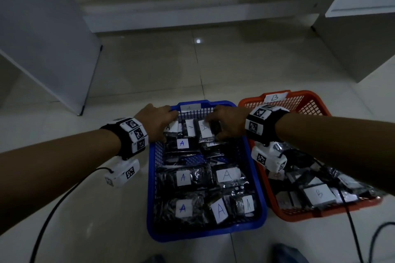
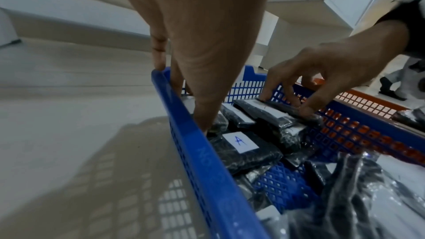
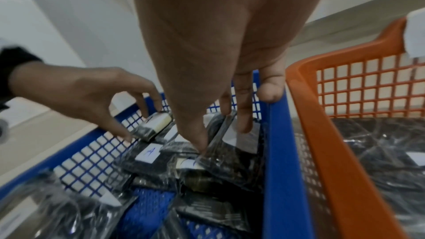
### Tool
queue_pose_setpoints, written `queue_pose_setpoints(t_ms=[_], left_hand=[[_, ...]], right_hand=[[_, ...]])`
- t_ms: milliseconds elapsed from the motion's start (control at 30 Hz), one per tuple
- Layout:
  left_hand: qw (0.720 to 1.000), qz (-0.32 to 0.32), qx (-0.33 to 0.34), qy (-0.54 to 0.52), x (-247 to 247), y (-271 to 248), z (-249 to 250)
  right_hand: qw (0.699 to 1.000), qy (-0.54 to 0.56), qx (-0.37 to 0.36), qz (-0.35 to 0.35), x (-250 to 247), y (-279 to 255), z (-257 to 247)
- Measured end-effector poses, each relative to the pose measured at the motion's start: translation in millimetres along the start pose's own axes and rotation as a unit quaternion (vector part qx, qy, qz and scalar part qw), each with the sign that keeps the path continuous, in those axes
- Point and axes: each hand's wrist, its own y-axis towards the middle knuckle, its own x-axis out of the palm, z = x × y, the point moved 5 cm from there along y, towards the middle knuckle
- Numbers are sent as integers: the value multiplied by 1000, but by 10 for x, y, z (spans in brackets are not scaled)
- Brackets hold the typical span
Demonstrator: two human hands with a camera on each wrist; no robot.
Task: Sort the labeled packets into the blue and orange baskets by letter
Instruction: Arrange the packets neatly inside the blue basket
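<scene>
1. While both hands work the far end of the blue basket (image 1: 257, 179), mid-frame in the head view, A packets (image 1: 226, 175) fill it; B packets (image 1: 318, 194) lie in the orange basket (image 1: 307, 102), lower right.
2. Left hand (image 1: 156, 121) pinches an upright packet (image 3: 156, 126) at the basket's left wall, probably to straighten it.
3. Right hand (image 1: 228, 124), fingers spread, presses leaning packets (image 3: 232, 144), probably to steady them.
</scene>
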Motion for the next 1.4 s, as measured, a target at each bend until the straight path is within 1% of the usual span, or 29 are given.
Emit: queue_pose_setpoints(t_ms=[67, 233, 400, 467, 500, 533, 567, 600, 633, 667, 700, 733, 767, 900, 967, 1033, 1133, 1267, 1400], left_hand=[[1000, 7, 1, -20, 13, 30, -10], [997, -7, 5, -77, 15, 68, 28], [998, -16, 14, -66, 21, 47, 65], [998, -2, 11, -57, -39, 12, 77], [997, 8, 15, -74, -86, -7, 100], [993, 8, 24, -115, -124, -29, 135], [983, -13, 35, -182, -151, -50, 184], [964, -57, 44, -256, -166, -80, 255], [941, -115, 51, -315, -164, -124, 347], [920, -171, 58, -349, -155, -177, 453], [906, -218, 65, -358, -127, -232, 554], [897, -249, 74, -357, -90, -277, 642], [893, -265, 81, -355, -59, -313, 710], [894, -258, 81, -358, 7, -367, 737], [894, -258, 69, -361, 17, -377, 704], [893, -259, 60, -363, 28, -386, 686], [888, -258, 64, -376, 33, -390, 698], [897, -241, 50, -368, 65, -373, 703], [894, -267, 50, -356, 128, -360, 728]], right_hand=[[1000, -27, 3, -16, 23, -6, -24], [999, -30, 12, -18, 28, -14, -27], [999, -30, 14, -21, 17, -31, -38], [1000, -12, 9, -2, -8, -36, -34], [1000, -2, 2, 15, -26, -36, -34], [999, 6, -8, 32, -45, -33, -42], [999, 14, -17, 42, -69, -33, -56], [998, 21, -25, 47, -87, -35, -77], [998, 23, -30, 47, -94, -41, -104], [998, 20, -34, 44, -88, -45, -128], [998, 14, -40, 39, -72, -50, -149], [999, 5, -45, 30, -43, -48, -170], [999, -6, -47, 18, -10, -45, -191], [996, -50, -63, -44, 97, -23, -271], [993, -78, -70, -55, 115, -25, -307], [991, -99, -74, -54, 127, -25, -332], [992, -89, -72, -46, 104, -19, -332], [994, -75, -68, -40, 87, -5, -311], [997, -52, -55, -22, 90, 9, -281]])
